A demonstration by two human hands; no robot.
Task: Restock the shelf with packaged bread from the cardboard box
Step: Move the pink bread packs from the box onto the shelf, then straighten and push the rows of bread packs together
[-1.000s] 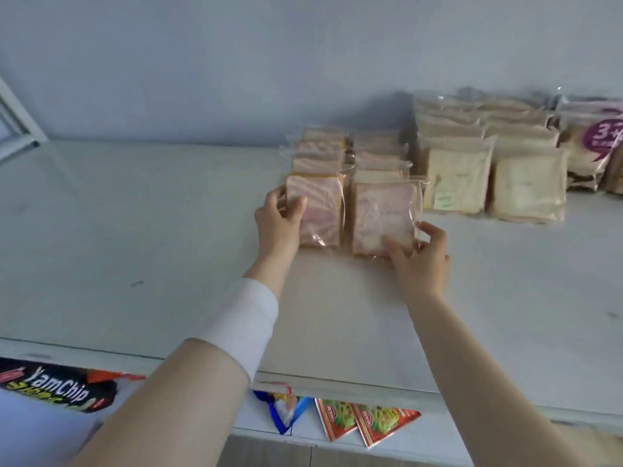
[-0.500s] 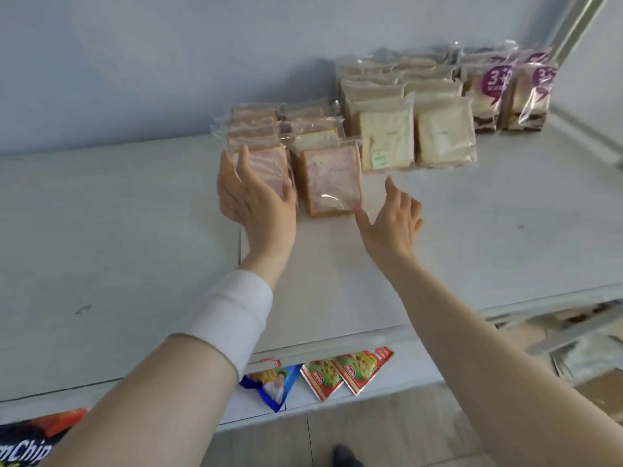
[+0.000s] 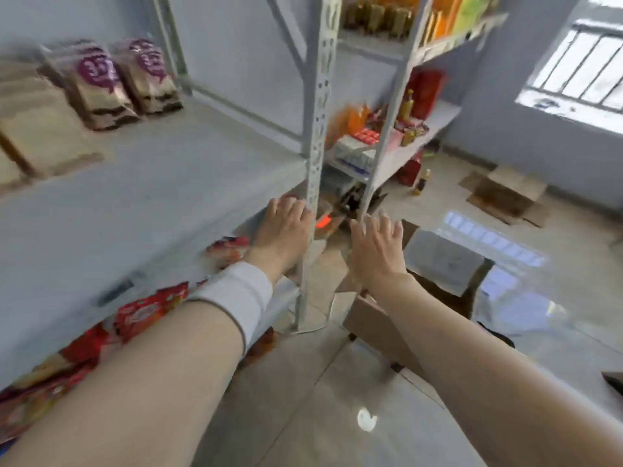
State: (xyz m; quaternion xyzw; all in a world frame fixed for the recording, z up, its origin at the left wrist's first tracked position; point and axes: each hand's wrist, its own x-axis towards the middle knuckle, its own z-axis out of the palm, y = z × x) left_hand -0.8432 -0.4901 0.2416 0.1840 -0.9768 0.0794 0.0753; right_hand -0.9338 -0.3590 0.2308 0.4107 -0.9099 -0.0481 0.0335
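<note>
The view is blurred by motion. My left hand (image 3: 286,227), with a white wristband, hovers off the right end of the white shelf (image 3: 161,183), fingers apart and holding nothing. My right hand (image 3: 376,246) is open and empty too, above an open cardboard box (image 3: 377,318) on the floor, whose inside holds pale plastic (image 3: 441,261). Packaged bread (image 3: 40,129) stands at the far left of the shelf, beside two bags with purple labels (image 3: 118,79).
A perforated grey upright (image 3: 317,129) stands between my hands. Red snack packets (image 3: 148,308) hang under the shelf. A second rack (image 3: 404,136) with bottles and boxes is behind. A flattened carton (image 3: 505,193) lies on the glossy tiled floor near a barred window (image 3: 580,75).
Both hands have let go of the bread packs and pulled back off the shelf. The view has swung right and down, from the bread rows toward the floor and the cardboard box.
</note>
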